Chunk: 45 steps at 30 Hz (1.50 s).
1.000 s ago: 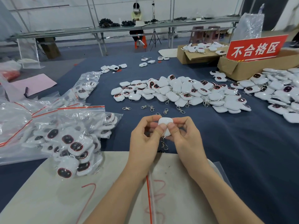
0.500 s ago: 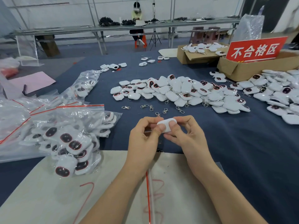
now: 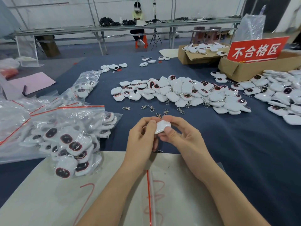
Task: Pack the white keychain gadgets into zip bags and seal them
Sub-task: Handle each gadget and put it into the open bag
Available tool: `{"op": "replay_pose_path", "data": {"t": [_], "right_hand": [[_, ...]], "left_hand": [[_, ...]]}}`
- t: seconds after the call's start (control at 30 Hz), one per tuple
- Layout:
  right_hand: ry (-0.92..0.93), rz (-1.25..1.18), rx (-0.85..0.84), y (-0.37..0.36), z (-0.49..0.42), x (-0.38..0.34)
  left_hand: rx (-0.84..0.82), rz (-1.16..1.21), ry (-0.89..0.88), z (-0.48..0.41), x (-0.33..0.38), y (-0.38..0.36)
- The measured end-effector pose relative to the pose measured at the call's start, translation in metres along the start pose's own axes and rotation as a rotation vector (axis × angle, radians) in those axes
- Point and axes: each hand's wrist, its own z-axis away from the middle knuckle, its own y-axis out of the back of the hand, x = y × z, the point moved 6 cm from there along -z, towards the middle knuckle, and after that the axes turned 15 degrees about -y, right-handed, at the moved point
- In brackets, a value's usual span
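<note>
Tilting over from its upright pose of a second ago, the white gadget [image 3: 162, 126] is lying nearly flat, with the left hand [image 3: 141, 141] and right hand [image 3: 182, 136] together pinching it by thumbs and fingertips above the table [image 3: 244, 152] near its front edge. Its clip [image 3: 159, 151] is seemingly dangling behind the left palm, mostly hidden.

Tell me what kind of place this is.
Probably a factory packing workshop: a heap of identical white gadgets on the table, zip bags already filled with them, and a cardboard box holding a red sign, with a long workbench behind.
</note>
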Motion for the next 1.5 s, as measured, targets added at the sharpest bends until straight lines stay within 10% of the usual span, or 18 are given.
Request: {"op": "replay_pose_path", "data": {"t": [0.47,1.5], "right_hand": [[0.056,0.069,0.154,0.009,0.003,-0.007],[-0.469,-0.260,-0.011,-0.009,0.000,0.014]], "left_hand": [[-0.134,-0.051,-0.113,0.006,0.012,-0.013],[-0.119,-0.123,0.246,0.004,0.001,-0.012]]}}
